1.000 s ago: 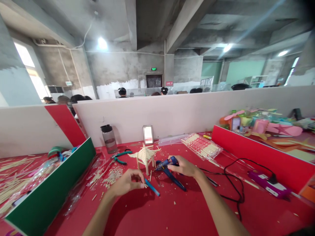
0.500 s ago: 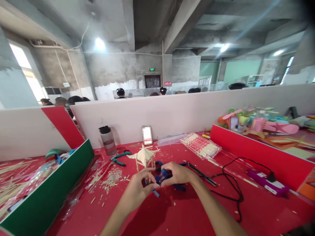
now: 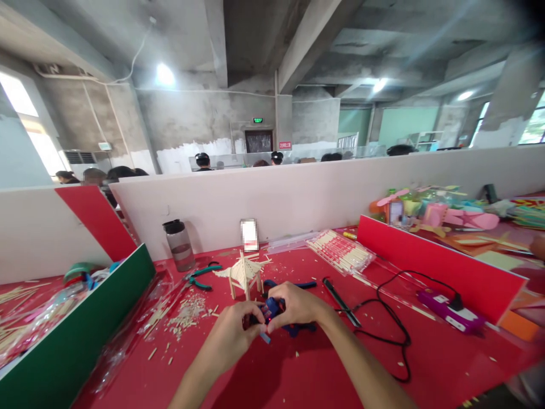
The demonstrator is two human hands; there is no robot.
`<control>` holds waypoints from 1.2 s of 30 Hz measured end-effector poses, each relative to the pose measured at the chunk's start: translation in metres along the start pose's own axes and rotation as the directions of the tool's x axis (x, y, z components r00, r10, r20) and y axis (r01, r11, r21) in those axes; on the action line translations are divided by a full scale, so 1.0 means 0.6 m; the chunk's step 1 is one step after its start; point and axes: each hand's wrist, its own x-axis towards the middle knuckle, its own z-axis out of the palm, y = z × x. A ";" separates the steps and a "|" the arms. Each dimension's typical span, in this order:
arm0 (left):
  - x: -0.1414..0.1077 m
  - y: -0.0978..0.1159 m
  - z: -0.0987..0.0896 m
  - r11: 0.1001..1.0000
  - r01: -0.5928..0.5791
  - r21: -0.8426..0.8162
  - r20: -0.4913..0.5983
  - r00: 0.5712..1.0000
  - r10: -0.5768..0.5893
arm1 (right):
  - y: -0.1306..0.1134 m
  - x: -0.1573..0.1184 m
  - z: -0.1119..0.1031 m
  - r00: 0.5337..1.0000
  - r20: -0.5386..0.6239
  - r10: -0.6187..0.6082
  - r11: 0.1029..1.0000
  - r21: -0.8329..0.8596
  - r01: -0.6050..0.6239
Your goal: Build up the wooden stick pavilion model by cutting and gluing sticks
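My right hand (image 3: 293, 307) is closed around a dark blue glue gun (image 3: 272, 308) with a small red light, partly hidden by the fingers. Close against its left side, my left hand (image 3: 238, 324) has its fingers curled and pinched; what they hold is hidden. A small light-blue strip (image 3: 264, 337) shows just below the fingertips. Behind the hands stands a little pavilion model (image 3: 243, 272) made of pale wooden sticks, with a peaked roof on posts. Blue-handled pliers (image 3: 304, 285) lie behind the right hand, partly covered.
Teal-handled pliers (image 3: 200, 283) and wood scraps (image 3: 187, 315) lie left. A water bottle (image 3: 179, 245) and phone (image 3: 249, 235) stand at the back. Rightward are bagged sticks (image 3: 340, 251), a black cord (image 3: 394, 315) and a purple power strip (image 3: 451, 312). Green (image 3: 85, 335) and red (image 3: 434, 267) dividers flank the table.
The view has shifted slightly, so the scene sits further left. My hands have moved a little nearer, showing more of the pavilion's posts. The grip looks much the same.
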 end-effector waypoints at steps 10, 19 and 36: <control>0.006 0.007 -0.007 0.985 -0.090 0.144 -0.030 0.995 0.095 | 0.005 0.006 0.011 0.996 -0.039 0.081 0.995 -0.050 -0.083; 0.007 -0.005 -0.003 0.980 -0.061 0.192 -0.035 0.997 0.069 | -0.017 0.001 0.004 0.989 -0.044 0.139 0.987 -0.079 -0.142; 0.005 -0.014 -0.001 0.989 0.018 0.145 -0.067 0.998 -0.009 | 0.181 0.185 -0.143 0.955 -0.238 0.179 0.832 -0.481 -0.276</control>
